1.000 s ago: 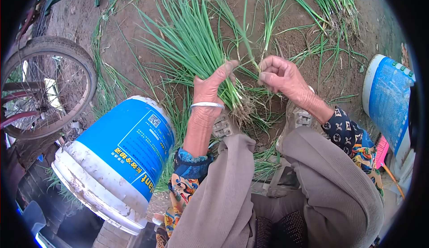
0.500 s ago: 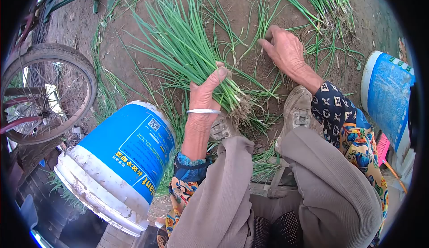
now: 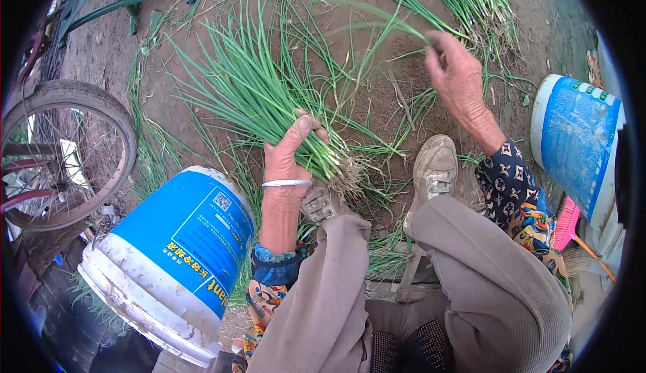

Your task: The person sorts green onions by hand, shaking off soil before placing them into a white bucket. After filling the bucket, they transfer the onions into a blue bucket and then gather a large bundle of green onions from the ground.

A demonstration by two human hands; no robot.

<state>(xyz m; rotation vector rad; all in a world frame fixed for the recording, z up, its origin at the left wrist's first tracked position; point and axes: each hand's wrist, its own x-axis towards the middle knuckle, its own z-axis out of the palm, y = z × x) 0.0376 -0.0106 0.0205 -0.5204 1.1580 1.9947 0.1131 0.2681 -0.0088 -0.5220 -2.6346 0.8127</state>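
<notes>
My left hand (image 3: 288, 152) is closed around a thick bunch of green onions (image 3: 252, 87). Their leaves fan out to the upper left, and the soil-covered roots hang out at the lower right of the fist. A white bangle circles that wrist. To the right, my right hand (image 3: 456, 70) pinches a thin green onion strand (image 3: 404, 26) between thumb and fingers; its leaves are blurred by motion. Beyond this hand, a second bundle of green onions (image 3: 474, 3) lies on the soil with its roots toward me. Loose stalks are scattered on the ground between the hands.
A blue and white bucket (image 3: 185, 232) stands at my left, near a bicycle wheel (image 3: 124, 121). Another blue bucket (image 3: 579, 137) is at the right, above a pink brush (image 3: 566, 221). Green metal legs (image 3: 128, 3) show at the upper left. My shoes (image 3: 434, 168) rest on the soil.
My right hand has moved up and right from the loose stalks and now pinches a strand. The left hand still grips its bunch; the whole view has shifted slightly.
</notes>
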